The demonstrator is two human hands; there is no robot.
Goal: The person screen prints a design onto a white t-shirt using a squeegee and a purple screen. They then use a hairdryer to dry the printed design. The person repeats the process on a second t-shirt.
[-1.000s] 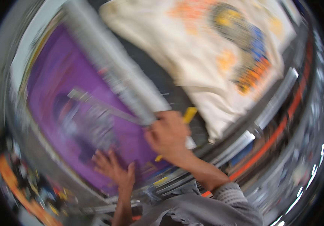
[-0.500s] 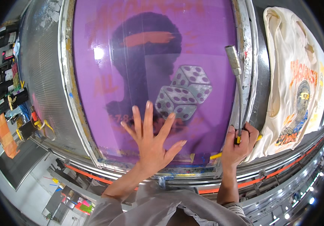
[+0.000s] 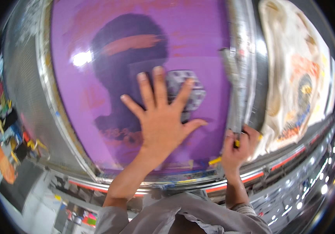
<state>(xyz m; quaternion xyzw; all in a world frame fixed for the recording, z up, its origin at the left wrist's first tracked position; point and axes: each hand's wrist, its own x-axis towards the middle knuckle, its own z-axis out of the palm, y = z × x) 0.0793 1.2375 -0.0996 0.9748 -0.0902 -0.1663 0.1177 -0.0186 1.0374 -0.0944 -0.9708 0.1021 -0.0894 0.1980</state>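
My left hand is spread flat, fingers apart, over the purple printing screen. Its fingers partly cover a picture of two dice; whether the palm presses on the surface I cannot tell. A dark head silhouette with an orange-red band shows on the screen, left of the dice. At the screen frame's lower right, my right hand is closed around what looks like a T-handle socket wrench. Its yellow handle sticks out of the fist and its long metal shaft points away from me, blurred by motion.
The screen's worn metal frame surrounds the purple mesh. Folded cream printed shirts lie to the right. A dark perforated surface lies left, with cluttered small items beyond it. A red-orange rail runs along the near edge.
My left hand has moved farther up the screen and now covers much of the dice. The whole view has shifted, while my right hand keeps its hold on the wrench.
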